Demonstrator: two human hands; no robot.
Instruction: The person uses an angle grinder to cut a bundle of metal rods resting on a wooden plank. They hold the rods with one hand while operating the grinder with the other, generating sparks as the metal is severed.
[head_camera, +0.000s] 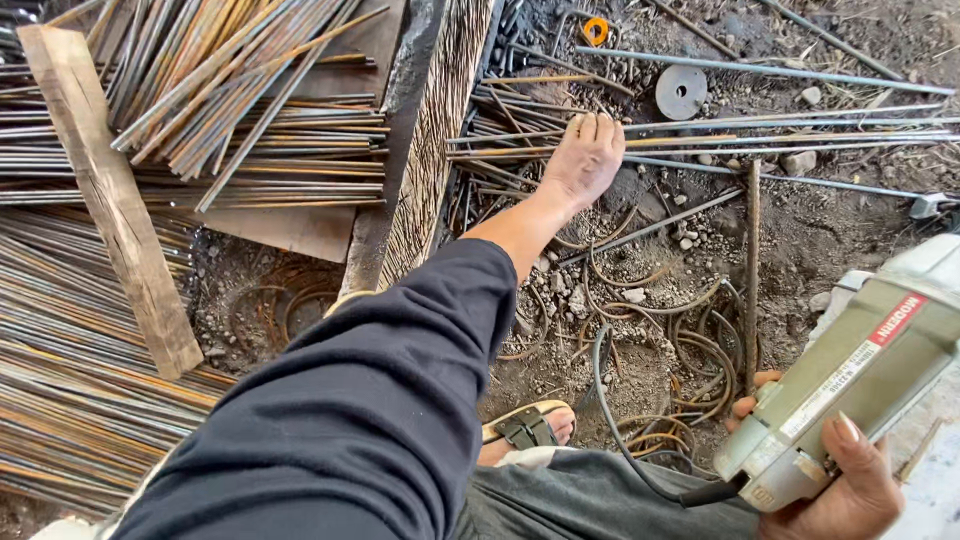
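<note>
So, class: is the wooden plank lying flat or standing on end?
Lying flat. The wooden plank rests slantwise across the steel rods, its broad face up.
</note>
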